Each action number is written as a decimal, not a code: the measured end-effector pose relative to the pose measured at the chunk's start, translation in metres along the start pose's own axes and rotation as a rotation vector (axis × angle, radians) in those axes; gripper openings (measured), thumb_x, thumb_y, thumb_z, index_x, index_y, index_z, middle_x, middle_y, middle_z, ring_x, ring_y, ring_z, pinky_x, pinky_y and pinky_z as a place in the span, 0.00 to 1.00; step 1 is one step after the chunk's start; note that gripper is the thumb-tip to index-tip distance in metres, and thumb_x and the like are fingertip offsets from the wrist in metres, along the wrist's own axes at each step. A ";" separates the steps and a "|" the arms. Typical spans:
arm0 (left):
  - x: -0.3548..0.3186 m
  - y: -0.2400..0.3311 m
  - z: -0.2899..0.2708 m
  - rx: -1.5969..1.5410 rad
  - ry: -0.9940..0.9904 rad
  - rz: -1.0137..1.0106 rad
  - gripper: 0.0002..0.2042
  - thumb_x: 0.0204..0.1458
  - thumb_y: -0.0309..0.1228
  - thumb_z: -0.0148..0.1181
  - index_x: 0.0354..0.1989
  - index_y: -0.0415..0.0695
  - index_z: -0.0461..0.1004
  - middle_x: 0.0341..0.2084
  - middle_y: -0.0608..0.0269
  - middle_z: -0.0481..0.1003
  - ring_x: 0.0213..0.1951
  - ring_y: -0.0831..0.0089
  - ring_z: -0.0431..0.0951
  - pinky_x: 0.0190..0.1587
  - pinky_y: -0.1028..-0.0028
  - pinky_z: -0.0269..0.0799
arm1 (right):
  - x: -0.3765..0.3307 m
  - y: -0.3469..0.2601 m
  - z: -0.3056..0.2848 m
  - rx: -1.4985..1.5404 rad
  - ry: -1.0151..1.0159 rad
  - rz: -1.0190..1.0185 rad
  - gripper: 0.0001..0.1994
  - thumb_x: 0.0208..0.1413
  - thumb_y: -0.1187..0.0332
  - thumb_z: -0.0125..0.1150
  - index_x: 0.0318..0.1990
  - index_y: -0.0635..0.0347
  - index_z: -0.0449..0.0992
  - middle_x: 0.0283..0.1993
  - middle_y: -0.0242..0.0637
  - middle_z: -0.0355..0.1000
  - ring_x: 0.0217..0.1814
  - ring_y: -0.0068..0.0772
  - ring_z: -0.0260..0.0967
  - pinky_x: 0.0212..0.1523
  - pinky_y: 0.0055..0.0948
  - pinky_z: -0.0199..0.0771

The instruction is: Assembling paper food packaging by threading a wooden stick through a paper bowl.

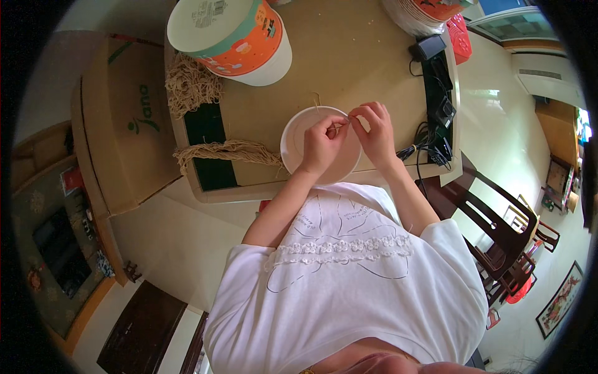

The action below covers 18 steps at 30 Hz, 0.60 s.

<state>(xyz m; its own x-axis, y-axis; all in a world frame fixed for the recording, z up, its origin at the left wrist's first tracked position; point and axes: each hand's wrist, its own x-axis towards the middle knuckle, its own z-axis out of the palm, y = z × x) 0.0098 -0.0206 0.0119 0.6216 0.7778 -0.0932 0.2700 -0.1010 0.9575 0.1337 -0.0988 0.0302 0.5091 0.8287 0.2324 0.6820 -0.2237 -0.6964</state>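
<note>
Both hands met over a white paper bowl [298, 140] that sat near the front edge of the tan table [349, 56], just ahead of the person's white shirt [349, 280]. Left hand [321, 144] was curled, its fingertips pinched together on a thin pale string [341, 126] — too fine to see clearly, so how much of it was gripped could not be told. Right hand [375, 129] was likewise closed at thumb and forefinger, pinching the same string close to the left fingertips, the other fingers loosely bent above the bowl's far rim. A short loop of string [316, 100] stood up just beyond the bowl.

To the left of the bowl lay a bundle of tan cords [227, 151] across a dark green strip [208, 146] on the table, and a second, tangled heap of cords [190, 84] lay farther back. A large round tub [240, 40] with a white lid and orange-and-teal sides stood beyond that heap. Stacked bowls in clear wrap [420, 12] sat at the far right corner, beside a red basket [460, 38]. Black adapters and cables [439, 106] ran along the right edge — well apart from the hands. A cardboard box [121, 118] stood against the table's left side, and dark wooden chairs [498, 230] stood on the right.
</note>
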 end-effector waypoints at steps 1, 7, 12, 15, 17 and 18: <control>0.001 -0.003 0.001 -0.070 0.005 -0.017 0.03 0.48 0.24 0.64 0.30 0.41 0.77 0.12 0.76 0.61 0.17 0.87 0.57 0.19 0.81 0.53 | 0.000 0.000 0.000 0.012 -0.014 0.003 0.06 0.46 0.73 0.63 0.33 0.55 0.75 0.37 0.38 0.69 0.43 0.44 0.65 0.43 0.38 0.65; 0.002 -0.007 0.000 -0.135 -0.030 -0.069 0.02 0.50 0.24 0.62 0.30 0.40 0.77 0.14 0.79 0.61 0.18 0.89 0.57 0.20 0.82 0.52 | -0.003 0.002 0.002 0.153 -0.040 0.139 0.06 0.45 0.76 0.64 0.32 0.58 0.76 0.36 0.37 0.70 0.40 0.40 0.67 0.40 0.33 0.68; 0.003 -0.007 0.000 -0.133 -0.049 -0.086 0.02 0.50 0.24 0.62 0.30 0.40 0.77 0.13 0.79 0.59 0.18 0.89 0.56 0.20 0.82 0.52 | -0.005 0.004 0.002 0.242 -0.064 0.213 0.05 0.46 0.77 0.64 0.32 0.59 0.77 0.35 0.37 0.71 0.40 0.37 0.67 0.41 0.31 0.69; 0.003 -0.007 0.000 -0.128 -0.040 -0.086 0.01 0.49 0.24 0.62 0.29 0.41 0.76 0.13 0.79 0.59 0.18 0.89 0.56 0.20 0.82 0.52 | -0.006 0.004 0.001 0.287 -0.094 0.243 0.05 0.46 0.76 0.64 0.32 0.59 0.78 0.36 0.37 0.71 0.41 0.37 0.68 0.42 0.31 0.69; 0.003 -0.008 0.001 -0.126 -0.021 -0.066 0.01 0.49 0.23 0.62 0.29 0.41 0.76 0.13 0.79 0.60 0.18 0.88 0.56 0.21 0.82 0.52 | -0.006 0.004 -0.001 0.311 -0.114 0.247 0.05 0.46 0.76 0.64 0.33 0.59 0.78 0.37 0.37 0.72 0.42 0.38 0.68 0.43 0.31 0.69; 0.003 -0.007 0.001 -0.126 -0.021 -0.065 0.01 0.49 0.23 0.62 0.29 0.41 0.76 0.13 0.79 0.60 0.18 0.88 0.56 0.21 0.82 0.52 | -0.006 0.003 -0.002 0.284 -0.120 0.208 0.05 0.46 0.76 0.64 0.33 0.59 0.78 0.37 0.38 0.72 0.42 0.39 0.68 0.43 0.32 0.69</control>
<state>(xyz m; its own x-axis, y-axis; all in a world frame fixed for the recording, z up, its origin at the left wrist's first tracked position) 0.0105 -0.0184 0.0047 0.6214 0.7668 -0.1611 0.2169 0.0292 0.9758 0.1343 -0.1052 0.0278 0.5445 0.8388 -0.0034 0.3893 -0.2563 -0.8847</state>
